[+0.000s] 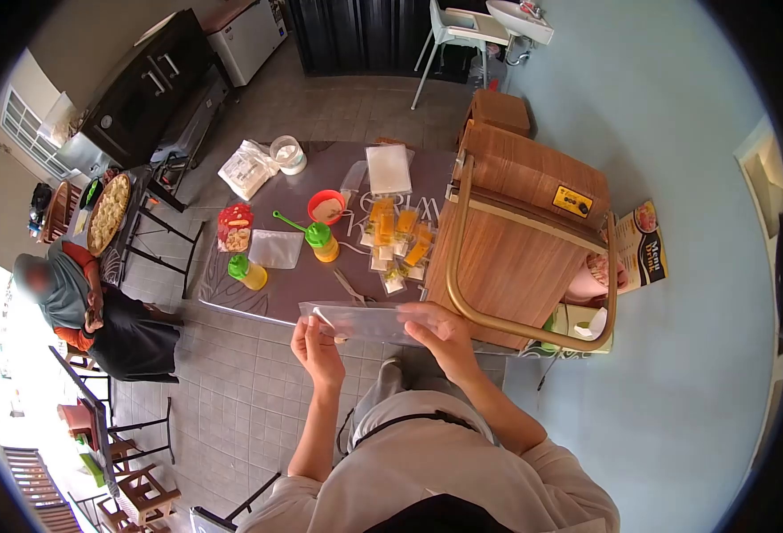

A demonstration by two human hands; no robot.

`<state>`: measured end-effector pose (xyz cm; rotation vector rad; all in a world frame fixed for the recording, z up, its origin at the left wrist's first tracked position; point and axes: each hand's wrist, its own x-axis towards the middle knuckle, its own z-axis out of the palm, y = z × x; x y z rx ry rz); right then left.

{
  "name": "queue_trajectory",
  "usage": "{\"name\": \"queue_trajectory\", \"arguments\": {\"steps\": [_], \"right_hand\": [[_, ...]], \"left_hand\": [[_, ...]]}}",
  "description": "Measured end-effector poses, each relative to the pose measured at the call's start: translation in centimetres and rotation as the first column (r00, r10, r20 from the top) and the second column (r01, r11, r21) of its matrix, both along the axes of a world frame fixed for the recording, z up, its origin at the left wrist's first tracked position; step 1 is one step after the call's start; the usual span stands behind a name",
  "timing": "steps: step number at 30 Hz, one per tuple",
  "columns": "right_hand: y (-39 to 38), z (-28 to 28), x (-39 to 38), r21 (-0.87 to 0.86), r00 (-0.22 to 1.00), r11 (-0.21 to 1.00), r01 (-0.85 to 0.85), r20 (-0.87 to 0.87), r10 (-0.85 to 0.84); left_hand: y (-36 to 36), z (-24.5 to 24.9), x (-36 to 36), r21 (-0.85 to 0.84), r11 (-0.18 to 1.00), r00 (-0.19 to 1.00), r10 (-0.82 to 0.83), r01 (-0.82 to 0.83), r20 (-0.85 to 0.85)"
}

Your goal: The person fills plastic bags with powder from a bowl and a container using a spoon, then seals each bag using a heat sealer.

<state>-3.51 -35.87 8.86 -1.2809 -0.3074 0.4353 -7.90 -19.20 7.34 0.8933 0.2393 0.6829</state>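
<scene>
A long, clear plastic bag [360, 322] stretches between my two hands, just over the table's near edge. My left hand [319, 351] pinches its left end between thumb and fingers. At the other end, my right hand [442, 338] holds the bag with its thumb and extended fingers. Beyond the bag, scissors [350, 286] lie on the table, pointing away from me. Several small clear packets [395, 240] with orange and pale contents are heaped to the right of the scissors. Two squeeze bottles [322, 242] with green caps and yellow contents stand on the left.
The dark table [298, 289] also bears a red bowl [326, 206], flat clear bags [276, 250], a white package [248, 169] and a lidded tub [288, 155]. A wooden cabinet [489, 258] with a golden rail [459, 266] borders the right. Another person [98, 306] stands left.
</scene>
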Motion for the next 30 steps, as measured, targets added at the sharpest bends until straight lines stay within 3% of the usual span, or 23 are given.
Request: {"name": "queue_trajectory", "arguments": {"steps": [1,2,5,9,11,12,14,18,21,23,24,26,30], "right_hand": [[0.1,0.0,-0.2,0.004,0.999,0.999,0.043,0.001,-0.043],[0.1,-0.1,-0.4,0.007,0.996,0.996,0.085,0.002,-0.085],[-0.2,-0.3,-0.6,-0.041,0.979,0.986,0.162,0.13,-0.155],[-0.4,0.0,-1.0,-0.023,0.964,0.978,0.208,0.172,-0.201],[0.0,1.3,-1.4,0.013,0.964,0.964,0.265,-0.024,-0.265],[-0.1,1.0,-1.4,0.014,0.964,0.964,0.265,-0.023,-0.265],[-0.3,-0.1,-1.5,0.024,0.954,0.956,0.292,0.058,-0.293],[-0.2,-0.8,-1.9,0.027,0.93,0.932,0.363,0.059,-0.364],[-0.1,-0.9,-1.9,0.026,0.902,0.913,0.407,0.145,-0.406],[-0.2,-0.7,-1.9,-0.07,0.869,0.904,0.422,0.314,-0.381],[-0.2,-0.3,-2.0,-0.069,0.868,0.903,0.423,0.315,-0.383],[0.1,0.7,-2.2,-0.057,0.939,0.938,0.342,0.068,-0.338],[0.4,-0.5,-2.4,-0.117,0.966,0.961,0.252,-0.024,-0.256]], "left_hand": [[-0.5,0.7,-0.1,-0.028,1.0,1.0,0.002,-0.003,-0.017],[0.5,-1.2,-0.3,0.017,0.998,0.995,-0.067,0.066,0.071],[-0.2,-1.2,-0.6,0.012,0.999,0.998,-0.049,0.049,0.036],[-0.8,-0.9,-0.6,0.014,0.999,0.998,-0.05,0.049,0.042],[-0.9,-0.9,-0.6,-0.003,1.0,1.0,-0.01,0.01,0.025],[-0.9,-0.9,-0.6,-0.003,1.0,1.0,-0.01,0.01,0.026],[-1.0,-0.8,-0.5,-0.021,0.999,1.0,0.025,-0.025,-0.018],[-1.0,-0.9,-0.7,-0.014,1.0,0.999,0.01,-0.011,-0.031],[-1.0,-0.8,-0.8,0.024,0.997,0.997,-0.072,0.073,-0.015],[-1.0,-0.3,-0.7,-0.051,0.995,0.99,-0.088,0.083,-0.107],[-0.6,-0.6,-0.7,-0.05,0.995,0.99,-0.09,0.085,-0.106],[0.6,-1.2,-0.9,-0.002,0.975,0.962,-0.221,0.223,-0.162],[1.4,-1.1,-1.2,0.024,0.98,0.957,-0.186,0.196,-0.223]]}}
